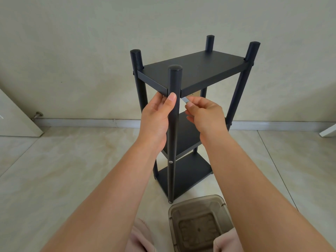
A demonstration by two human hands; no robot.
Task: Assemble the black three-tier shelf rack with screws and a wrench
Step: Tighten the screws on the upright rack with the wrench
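**Rack upright on floor, both my hands at its near post**

Item: black three-tier shelf rack (192,70), standing upright on the tiled floor (54,170), close to the wall (91,42).

Left hand (156,117): my fingers curl round the rack's near post just under the top shelf, thumb laid up the post.

Right hand (205,113): my fingers pinch a small silver wrench (185,100), its tip at the top shelf's near corner, right of the post.

Around the rack: brown translucent bin (198,224) in front of its base; door (16,117) with a stopper (37,115) off to its left; white object (328,131), cut off by the frame, to its right.

Hidden: the fastener under the corner; my forearms cover parts of the middle shelf. Silver screw heads (171,162) show on the post lower down.
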